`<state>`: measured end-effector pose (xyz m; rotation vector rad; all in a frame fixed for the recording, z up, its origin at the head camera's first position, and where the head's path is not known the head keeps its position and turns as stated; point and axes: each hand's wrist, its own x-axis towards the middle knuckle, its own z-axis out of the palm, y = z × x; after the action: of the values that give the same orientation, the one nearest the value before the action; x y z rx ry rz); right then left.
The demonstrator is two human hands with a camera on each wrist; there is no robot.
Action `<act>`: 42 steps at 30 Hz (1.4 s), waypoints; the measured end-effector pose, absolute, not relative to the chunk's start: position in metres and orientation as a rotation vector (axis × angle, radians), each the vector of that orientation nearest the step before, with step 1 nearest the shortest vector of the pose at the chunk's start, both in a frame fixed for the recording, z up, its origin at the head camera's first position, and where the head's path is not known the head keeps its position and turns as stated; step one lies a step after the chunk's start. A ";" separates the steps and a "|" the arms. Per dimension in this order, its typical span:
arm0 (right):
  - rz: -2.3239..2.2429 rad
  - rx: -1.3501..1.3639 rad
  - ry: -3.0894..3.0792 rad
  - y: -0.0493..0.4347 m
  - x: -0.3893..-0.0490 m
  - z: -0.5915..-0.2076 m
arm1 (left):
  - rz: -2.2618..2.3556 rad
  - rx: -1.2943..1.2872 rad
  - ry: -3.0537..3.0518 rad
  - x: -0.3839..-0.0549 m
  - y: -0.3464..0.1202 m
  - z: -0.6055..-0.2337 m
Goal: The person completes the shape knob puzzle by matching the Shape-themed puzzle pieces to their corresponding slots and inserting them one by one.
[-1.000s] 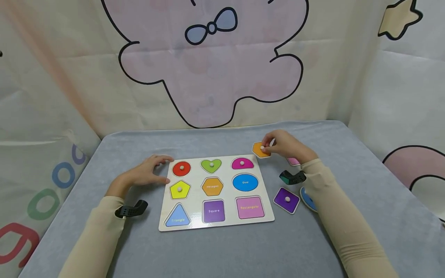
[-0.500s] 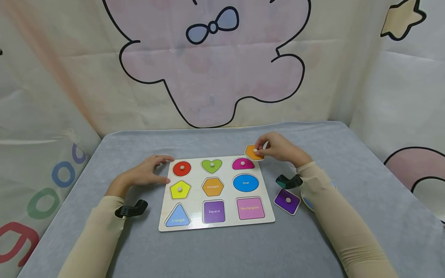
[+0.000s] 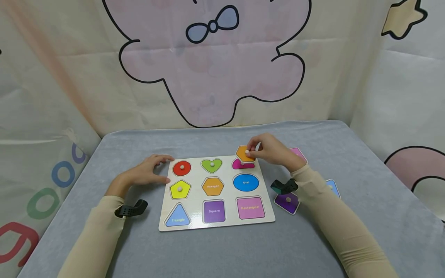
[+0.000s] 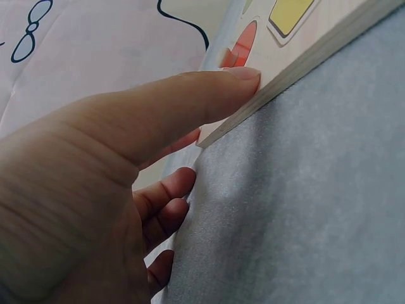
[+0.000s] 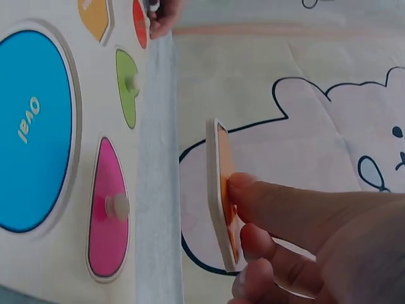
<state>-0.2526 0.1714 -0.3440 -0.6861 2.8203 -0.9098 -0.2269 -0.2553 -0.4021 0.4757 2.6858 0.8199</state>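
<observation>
My right hand (image 3: 269,150) pinches the knob of an orange hexagon puzzle piece (image 3: 243,154) and holds it over the far right corner of the white puzzle board (image 3: 196,210). In the right wrist view, the piece (image 5: 218,190) hangs apart from the board, beside the magenta semicircle piece (image 5: 109,221). My left hand (image 3: 146,170) rests at the board's far left corner, thumb on its edge and fingers extended. Red circle (image 3: 182,168), green heart (image 3: 211,166) and yellow pentagon (image 3: 179,189) pieces sit in their recesses. The hexagon recess (image 3: 213,187) in the middle shows its printed word.
A purple square piece (image 3: 287,203) lies right of the board, partly behind the right wristband (image 3: 284,187). A pink piece (image 3: 299,153) and a blue piece (image 3: 333,187) show partly beside the right forearm. Blue-grey cloth (image 3: 215,251) covers the table; a printed curtain (image 3: 208,77) hangs behind.
My right hand has carried the orange hexagon leftward from beside the board to over its far right corner. The left hand has stayed in place.
</observation>
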 end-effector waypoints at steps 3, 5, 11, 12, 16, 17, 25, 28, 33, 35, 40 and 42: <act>-0.919 -0.716 2.822 0.164 -0.250 -0.344 | 0.822 0.472 2.689 -0.226 -0.256 -0.401; -0.922 -0.730 2.821 0.159 -0.249 -0.345 | 0.822 0.469 2.696 -0.226 -0.257 -0.400; -0.905 -0.757 2.795 0.144 -0.244 -0.350 | 0.825 0.460 2.694 -0.227 -0.257 -0.400; -0.908 -0.763 2.786 0.141 -0.244 -0.351 | 0.825 0.460 2.693 -0.227 -0.257 -0.400; -0.924 -0.824 2.733 0.129 -0.241 -0.354 | 0.833 0.464 2.692 -0.226 -0.257 -0.401; -0.931 -0.835 2.714 0.126 -0.240 -0.355 | 0.833 0.464 2.694 -0.226 -0.257 -0.401; -0.960 -0.879 2.628 0.109 -0.236 -0.363 | 0.823 0.453 2.694 -0.228 -0.256 -0.402; -0.955 -0.880 2.618 0.103 -0.233 -0.363 | 0.824 0.453 2.694 -0.228 -0.257 -0.403; -0.896 -0.896 2.603 0.092 -0.229 -0.363 | 0.817 0.440 2.695 -0.228 -0.259 -0.401; -0.867 -0.900 2.593 0.088 -0.228 -0.364 | 0.814 0.435 2.696 -0.228 -0.259 -0.400; -0.825 -0.908 2.546 0.082 -0.225 -0.370 | 0.809 0.447 2.688 -0.229 -0.258 -0.401; -0.811 -0.922 2.537 0.079 -0.224 -0.372 | 0.806 0.446 2.686 -0.229 -0.257 -0.402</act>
<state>-0.2242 0.0793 -0.3722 -0.9223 2.5372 -0.8109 -0.2289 -0.2572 -0.4021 0.4457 2.6858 0.8058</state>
